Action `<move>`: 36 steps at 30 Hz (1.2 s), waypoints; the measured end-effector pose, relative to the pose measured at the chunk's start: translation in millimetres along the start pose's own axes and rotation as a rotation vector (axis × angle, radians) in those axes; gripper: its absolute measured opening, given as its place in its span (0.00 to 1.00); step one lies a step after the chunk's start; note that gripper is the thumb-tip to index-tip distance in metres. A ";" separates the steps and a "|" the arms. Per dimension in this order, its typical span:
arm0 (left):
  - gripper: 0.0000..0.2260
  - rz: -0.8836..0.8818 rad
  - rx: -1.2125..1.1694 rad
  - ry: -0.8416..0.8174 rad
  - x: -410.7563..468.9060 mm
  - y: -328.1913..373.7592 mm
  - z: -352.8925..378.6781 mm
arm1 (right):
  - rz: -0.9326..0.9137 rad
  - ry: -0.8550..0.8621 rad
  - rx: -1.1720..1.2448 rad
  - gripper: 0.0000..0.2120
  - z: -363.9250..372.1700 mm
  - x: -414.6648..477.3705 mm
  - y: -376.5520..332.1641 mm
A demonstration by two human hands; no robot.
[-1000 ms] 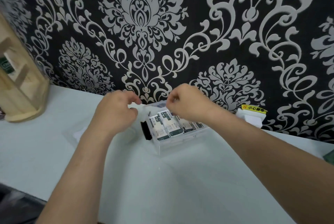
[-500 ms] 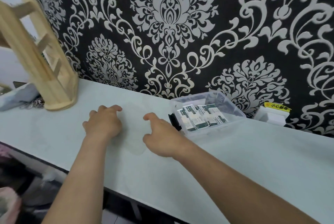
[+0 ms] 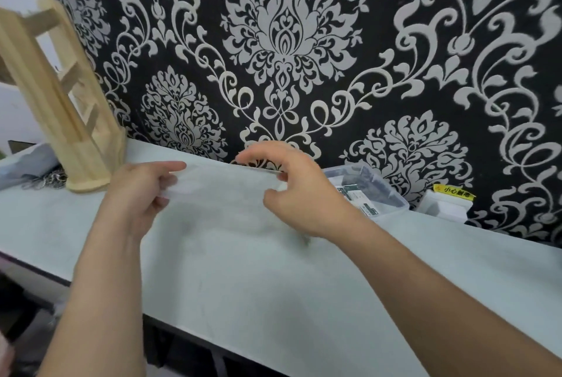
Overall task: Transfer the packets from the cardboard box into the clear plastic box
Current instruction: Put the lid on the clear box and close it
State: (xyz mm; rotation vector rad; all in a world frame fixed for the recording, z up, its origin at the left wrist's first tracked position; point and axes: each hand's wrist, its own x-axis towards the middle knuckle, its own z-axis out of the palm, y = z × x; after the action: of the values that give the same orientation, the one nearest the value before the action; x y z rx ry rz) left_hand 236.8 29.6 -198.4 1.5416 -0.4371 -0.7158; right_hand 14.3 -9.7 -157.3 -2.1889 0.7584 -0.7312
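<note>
Packets (image 3: 354, 195), small and white with dark green print, lie side by side in a shallow rectangular clear plastic box (image 3: 395, 198). It stands open on the pale grey-white table (image 3: 273, 300), close against the wall and just right of the right hand.

At the far left a crumpled pale grey bag (image 3: 27, 163) lies on the table, with what looks like a small heap of metal chain (image 3: 45, 182) touching it. Beside them stands a tall light wooden rack (image 3: 70, 121) with slanted rungs, its base on the table.

Next comes the left hand (image 3: 137, 191). It pinches the left edge of a thin, frosted clear plastic lid (image 3: 219, 194), thumb on top and the other fingers curled beneath. The clear plastic lid stretches flat between both hands. Its far edge shows as a pale line against the black wallpaper with grey damask pattern (image 3: 289, 41). Its near edge is hard to tell from the table.

The right hand (image 3: 298, 194) grips the lid's right end, fingers hooked over the far corner and thumb bent at the near side. This hand hides the left part of the clear plastic box.

Right of the box, near but apart from it, a small white block (image 3: 447, 209) sits at the wall with a yellow label (image 3: 454, 191) printed in dark characters on top.
</note>
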 end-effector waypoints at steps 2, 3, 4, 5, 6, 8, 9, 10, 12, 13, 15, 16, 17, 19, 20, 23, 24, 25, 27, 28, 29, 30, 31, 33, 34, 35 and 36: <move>0.12 -0.014 -0.121 -0.062 -4.4 9.8 6.2 | 0.039 -0.170 0.007 0.22 -27.0 -7.2 4.1; 0.12 -0.029 -0.161 -0.107 -7.8 13.0 10.5 | 0.026 -0.191 -0.030 0.20 -37.8 -10.1 5.5; 0.11 -0.045 -0.192 -0.165 -12.4 14.4 14.3 | 0.004 -0.157 -0.073 0.17 -44.9 -10.9 8.4; 0.11 -0.066 -0.220 -0.247 -18.4 15.6 22.2 | -0.012 -0.072 -0.074 0.14 -55.0 -12.7 12.8; 0.12 -0.082 -0.240 -0.346 -25.2 16.7 25.6 | -0.003 0.022 -0.038 0.10 -59.8 -11.8 15.7; 0.20 -0.060 -0.240 -0.570 -38.7 20.1 34.4 | 0.057 0.242 0.082 0.06 -74.3 -12.1 23.1; 0.22 -0.017 -0.196 -0.641 -45.7 23.3 42.6 | 0.104 0.346 0.160 0.05 -86.4 -13.9 28.9; 0.21 0.046 -0.135 -0.657 -51.6 25.6 51.4 | 0.157 0.419 0.262 0.05 -96.7 -15.7 33.4; 0.14 0.203 0.064 -0.536 -60.3 24.2 72.6 | 0.250 0.491 0.347 0.08 -110.0 -19.6 43.8; 0.12 0.264 0.156 -0.445 -62.7 20.5 84.3 | 0.286 0.501 0.295 0.09 -113.9 -21.2 50.9; 0.13 0.290 0.200 -0.384 -67.2 11.0 105.2 | 0.340 0.506 0.109 0.05 -118.9 -24.0 66.6; 0.13 0.265 0.179 -0.404 -69.5 6.6 112.9 | 0.363 0.501 0.031 0.04 -121.2 -25.0 74.4; 0.12 0.244 0.183 -0.427 -71.4 2.0 120.0 | 0.389 0.485 -0.039 0.07 -125.7 -27.2 82.0; 0.08 0.230 0.303 -0.452 -70.9 -6.7 127.2 | 0.456 0.407 -0.157 0.18 -129.9 -31.4 91.6; 0.08 0.244 0.383 -0.451 -71.3 -10.0 130.3 | 0.489 0.366 -0.203 0.21 -130.8 -33.8 94.7; 0.18 0.354 0.632 -0.366 -72.8 -17.2 136.5 | 0.576 0.296 -0.305 0.20 -126.3 -39.1 107.0; 0.21 0.399 0.722 -0.326 -74.3 -17.2 137.0 | 0.595 0.294 -0.344 0.20 -123.8 -39.7 110.7; 0.20 0.446 0.809 -0.292 -74.1 -18.0 138.8 | 0.614 0.299 -0.367 0.19 -121.6 -39.7 116.8; 0.20 0.475 0.885 -0.268 -72.8 -19.4 138.5 | 0.635 0.300 -0.389 0.15 -118.6 -38.8 123.0; 0.21 0.456 0.893 -0.282 -72.0 -20.6 138.7 | 0.642 0.290 -0.384 0.14 -117.6 -39.1 125.9; 0.22 0.436 0.893 -0.297 -69.4 -22.8 139.0 | 0.638 0.281 -0.377 0.15 -117.5 -38.8 128.3; 0.21 0.421 0.890 -0.311 -66.6 -25.1 138.3 | 0.632 0.269 -0.372 0.15 -118.2 -38.4 129.7; 0.20 0.411 0.895 -0.318 -64.4 -26.6 138.1 | 0.628 0.254 -0.369 0.15 -119.3 -37.7 130.2; 0.19 0.407 0.908 -0.306 -60.0 -29.3 138.1 | 0.629 0.210 -0.364 0.16 -122.4 -36.4 129.2; 0.19 0.409 0.909 -0.294 -57.4 -30.4 138.1 | 0.637 0.181 -0.348 0.16 -124.6 -35.8 127.9; 0.19 0.408 0.899 -0.287 -56.8 -29.9 137.8 | 0.653 0.152 -0.313 0.16 -126.6 -35.4 126.0; 0.17 0.399 0.875 -0.287 -56.0 -29.0 136.5 | 0.667 0.124 -0.260 0.16 -129.1 -35.9 124.5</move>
State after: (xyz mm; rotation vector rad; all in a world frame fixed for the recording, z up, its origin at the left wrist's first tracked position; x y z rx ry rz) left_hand 100.6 -31.8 -215.0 2.0607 -1.3642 -0.4365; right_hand -134.7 -112.5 -183.8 -1.9207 1.6145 -0.4373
